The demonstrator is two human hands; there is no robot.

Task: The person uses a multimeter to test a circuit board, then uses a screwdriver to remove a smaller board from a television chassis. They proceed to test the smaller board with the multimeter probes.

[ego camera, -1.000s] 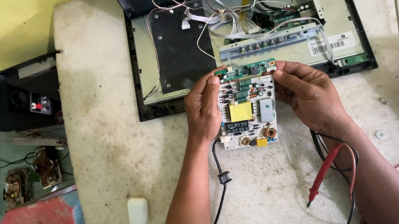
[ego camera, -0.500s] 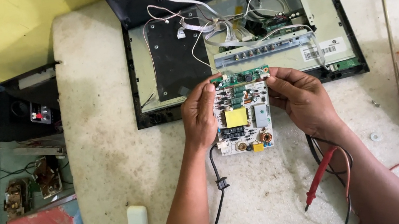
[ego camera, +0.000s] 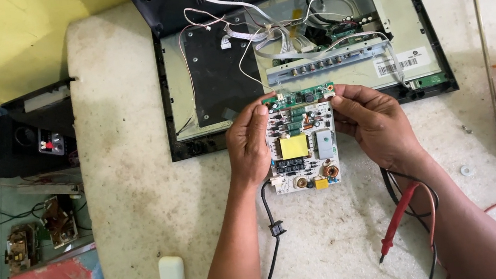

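Both hands on a white power-supply circuit board [ego camera: 301,146], raised just above the worn tabletop [ego camera: 138,197], near edge of the opened flat-panel monitor chassis [ego camera: 423,75]. Left hand [ego camera: 249,146] pinching the board's left edge, fingers closed on it; right hand [ego camera: 375,123] gripping the right edge, thumb and forefinger closed at the far corner by a small green board [ego camera: 297,96].

Risks, as judged:
- White wire harness [ego camera: 258,38] running from chassis to the green board — taut-looking; a pull toward the near side could unseat a connector.
- Black cable [ego camera: 271,222] trailing from the board's near edge — snag risk.
- Fingertips close to component leads; stored charge possible.
- Red multimeter probe [ego camera: 396,219] lying loose by the right wrist — easily swept off.
- Long red-handled screwdriver [ego camera: 478,23] at far right, well apart.
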